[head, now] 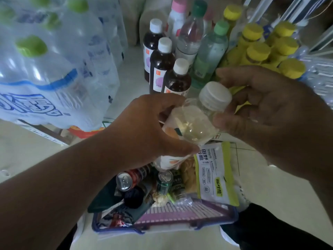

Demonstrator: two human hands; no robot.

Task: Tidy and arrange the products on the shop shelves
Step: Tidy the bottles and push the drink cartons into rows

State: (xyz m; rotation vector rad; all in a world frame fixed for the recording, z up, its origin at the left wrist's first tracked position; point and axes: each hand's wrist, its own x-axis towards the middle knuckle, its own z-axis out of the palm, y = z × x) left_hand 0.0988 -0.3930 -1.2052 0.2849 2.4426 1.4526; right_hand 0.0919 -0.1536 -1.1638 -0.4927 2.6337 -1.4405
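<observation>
While basket [183,212] waits, hands grip bottle [196,121]

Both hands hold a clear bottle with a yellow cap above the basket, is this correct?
Not quite. In the head view the bottle held by the left hand and the right hand above the basket has a white cap, not yellow. The yellow caps belong to bottles standing behind.

Below you lies a pale tiled floor [281,179], its dark grout lines showing to the right. A white perforated metal rail [43,135] lies on the floor at the left. At the far right you see white slanted bars [295,9], perhaps a rack. Dark clothing [270,230] fills the near right corner.
</observation>
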